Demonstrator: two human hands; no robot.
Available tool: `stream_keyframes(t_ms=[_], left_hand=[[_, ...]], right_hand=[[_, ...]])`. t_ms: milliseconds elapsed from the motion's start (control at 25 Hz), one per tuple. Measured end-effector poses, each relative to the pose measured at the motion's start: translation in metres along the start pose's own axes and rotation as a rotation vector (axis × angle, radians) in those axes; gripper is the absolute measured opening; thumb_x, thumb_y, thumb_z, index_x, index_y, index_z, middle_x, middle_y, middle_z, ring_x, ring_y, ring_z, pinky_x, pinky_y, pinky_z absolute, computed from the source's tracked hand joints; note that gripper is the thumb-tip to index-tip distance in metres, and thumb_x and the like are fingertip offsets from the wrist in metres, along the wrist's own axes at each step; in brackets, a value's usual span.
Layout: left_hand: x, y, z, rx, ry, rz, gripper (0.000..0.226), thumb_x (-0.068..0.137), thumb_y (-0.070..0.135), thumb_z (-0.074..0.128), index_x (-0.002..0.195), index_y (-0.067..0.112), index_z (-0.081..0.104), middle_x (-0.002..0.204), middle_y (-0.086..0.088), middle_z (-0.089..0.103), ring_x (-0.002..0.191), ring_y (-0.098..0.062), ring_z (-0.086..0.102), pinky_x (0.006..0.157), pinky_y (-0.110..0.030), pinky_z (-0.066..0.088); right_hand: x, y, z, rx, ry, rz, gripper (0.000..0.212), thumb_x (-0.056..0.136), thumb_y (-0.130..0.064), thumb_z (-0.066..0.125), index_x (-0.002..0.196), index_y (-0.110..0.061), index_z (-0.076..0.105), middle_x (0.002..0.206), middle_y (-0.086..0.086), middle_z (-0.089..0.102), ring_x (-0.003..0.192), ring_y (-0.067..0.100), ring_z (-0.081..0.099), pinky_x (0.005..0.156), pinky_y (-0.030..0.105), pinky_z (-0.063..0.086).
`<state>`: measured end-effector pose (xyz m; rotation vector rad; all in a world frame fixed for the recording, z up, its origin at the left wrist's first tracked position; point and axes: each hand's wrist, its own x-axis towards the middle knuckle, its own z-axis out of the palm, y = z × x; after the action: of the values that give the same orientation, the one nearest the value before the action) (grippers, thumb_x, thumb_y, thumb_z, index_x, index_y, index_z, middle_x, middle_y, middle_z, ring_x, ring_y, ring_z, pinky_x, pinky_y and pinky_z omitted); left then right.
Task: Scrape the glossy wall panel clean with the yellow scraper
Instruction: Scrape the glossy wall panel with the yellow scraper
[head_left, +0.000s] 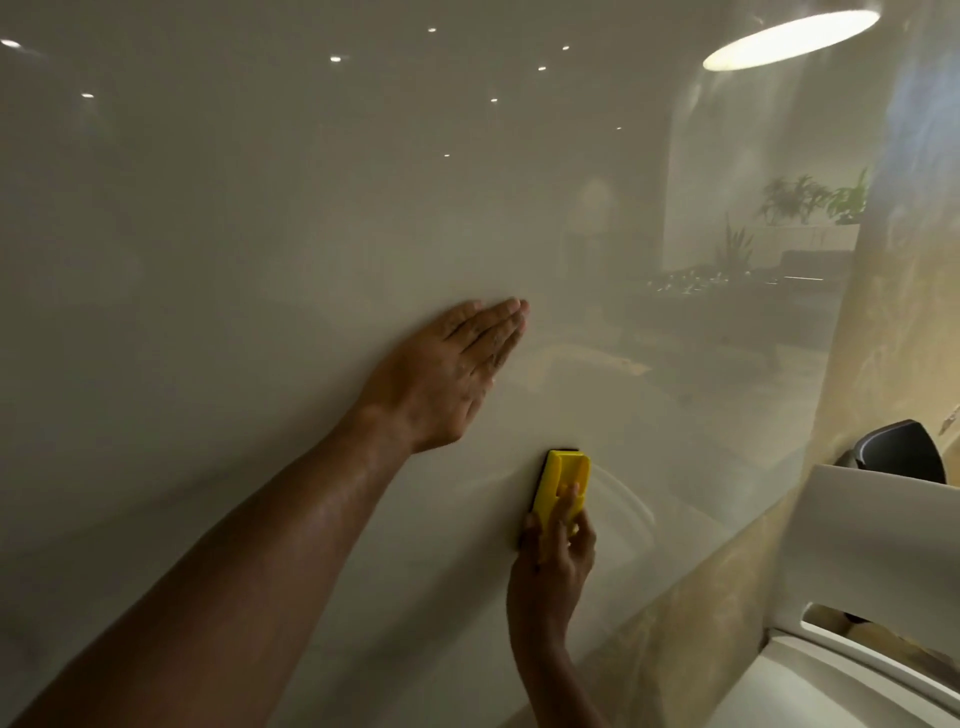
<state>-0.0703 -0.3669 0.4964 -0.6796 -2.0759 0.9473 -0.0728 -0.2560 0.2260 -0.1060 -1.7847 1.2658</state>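
Observation:
The glossy cream wall panel (260, 260) fills most of the view and mirrors ceiling lights and a room. My left hand (447, 374) lies flat against it, fingers straight and together, pointing up and right. Just below and to the right, my right hand (553, 561) grips the lower end of the yellow scraper (561, 486), which is pressed against the panel with its dark edge at the top and left side. Faint curved streaks show on the panel to the right of the scraper.
A marbled beige strip (737, 597) borders the panel at the right. A white moulded fixture (872, 545) with a dark grey part (898, 447) on top juts out at the lower right, close to my right hand.

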Motion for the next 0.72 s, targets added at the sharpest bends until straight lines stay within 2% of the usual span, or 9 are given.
stream_keyframes(t_ms=[160, 200, 240, 320, 400, 480, 600, 680, 720], left_hand=[[0.005, 0.031, 0.014, -0.073, -0.098, 0.117, 0.064, 0.113, 0.025, 0.012, 0.162, -0.001, -0.019, 0.171, -0.016, -0.027, 0.161, -0.026, -0.021, 0.125, -0.040, -0.021], [0.005, 0.035, 0.016, -0.075, -0.093, 0.123, 0.064, 0.114, 0.025, 0.012, 0.162, -0.001, -0.020, 0.170, -0.016, -0.028, 0.161, -0.026, -0.021, 0.124, -0.040, -0.022], [0.005, 0.036, 0.018, -0.080, -0.085, 0.117, 0.064, 0.114, 0.025, 0.013, 0.162, -0.001, -0.020, 0.170, -0.016, -0.029, 0.161, -0.026, -0.021, 0.123, -0.040, -0.024], [0.005, 0.037, 0.019, -0.097, -0.074, 0.108, 0.064, 0.114, 0.025, 0.013, 0.162, 0.000, -0.020, 0.170, -0.016, -0.028, 0.161, -0.026, -0.020, 0.122, -0.040, -0.025], [0.004, 0.038, 0.018, -0.086, -0.062, 0.109, 0.064, 0.113, 0.025, 0.014, 0.163, 0.000, -0.019, 0.171, -0.016, -0.026, 0.161, -0.027, -0.018, 0.122, -0.041, -0.023], [0.005, 0.040, 0.019, -0.068, -0.050, 0.107, 0.064, 0.113, 0.026, 0.013, 0.163, -0.001, -0.018, 0.172, -0.017, -0.024, 0.161, -0.028, -0.017, 0.122, -0.042, -0.022], [0.006, 0.044, 0.018, -0.057, -0.061, 0.095, 0.064, 0.114, 0.026, 0.011, 0.162, -0.002, -0.019, 0.171, -0.017, -0.025, 0.161, -0.029, -0.018, 0.123, -0.042, -0.021], [0.006, 0.047, 0.020, -0.052, -0.061, 0.077, 0.064, 0.114, 0.026, 0.011, 0.162, -0.003, -0.019, 0.171, -0.018, -0.025, 0.161, -0.029, -0.018, 0.123, -0.043, -0.021], [0.005, 0.049, 0.021, -0.045, -0.054, 0.064, 0.064, 0.114, 0.025, 0.012, 0.162, -0.003, -0.019, 0.172, -0.018, -0.024, 0.161, -0.030, -0.018, 0.122, -0.043, -0.022]], right_hand=[[-0.024, 0.026, -0.009, -0.056, -0.151, -0.336, 0.078, 0.093, -0.008, 0.073, 0.160, -0.029, 0.038, 0.147, 0.017, 0.050, 0.127, 0.030, 0.053, 0.097, 0.039, 0.054], [-0.018, 0.037, -0.014, -0.071, -0.145, -0.294, 0.081, 0.089, -0.005, 0.078, 0.158, -0.027, 0.041, 0.142, 0.017, 0.054, 0.123, 0.032, 0.056, 0.094, 0.039, 0.055], [-0.009, 0.042, -0.019, -0.050, -0.111, -0.159, 0.085, 0.086, -0.001, 0.080, 0.157, -0.026, 0.040, 0.138, 0.018, 0.056, 0.119, 0.037, 0.059, 0.091, 0.041, 0.056], [0.006, 0.044, -0.021, -0.004, -0.023, 0.178, 0.090, 0.091, 0.000, 0.077, 0.157, -0.029, 0.024, 0.132, 0.018, 0.057, 0.114, 0.040, 0.059, 0.086, 0.041, 0.054], [0.004, 0.036, -0.015, -0.049, -0.016, 0.235, 0.093, 0.091, 0.000, 0.075, 0.159, -0.030, 0.019, 0.130, 0.019, 0.057, 0.110, 0.040, 0.059, 0.081, 0.042, 0.053], [-0.019, 0.026, -0.010, -0.089, -0.045, 0.056, 0.086, 0.090, -0.005, 0.078, 0.160, -0.028, 0.034, 0.131, 0.018, 0.057, 0.108, 0.038, 0.059, 0.079, 0.042, 0.057], [-0.052, 0.037, -0.015, -0.157, -0.211, -0.372, 0.059, 0.096, -0.023, 0.066, 0.153, -0.025, 0.049, 0.139, 0.013, 0.053, 0.112, 0.031, 0.057, 0.088, 0.036, 0.055], [-0.046, 0.047, -0.018, -0.190, -0.232, -0.407, 0.062, 0.095, -0.019, 0.070, 0.153, -0.028, 0.050, 0.138, 0.013, 0.054, 0.112, 0.032, 0.057, 0.086, 0.037, 0.056], [-0.038, 0.047, -0.020, -0.166, -0.214, -0.284, 0.070, 0.092, -0.014, 0.075, 0.155, -0.029, 0.047, 0.136, 0.014, 0.054, 0.111, 0.034, 0.058, 0.084, 0.039, 0.057]])
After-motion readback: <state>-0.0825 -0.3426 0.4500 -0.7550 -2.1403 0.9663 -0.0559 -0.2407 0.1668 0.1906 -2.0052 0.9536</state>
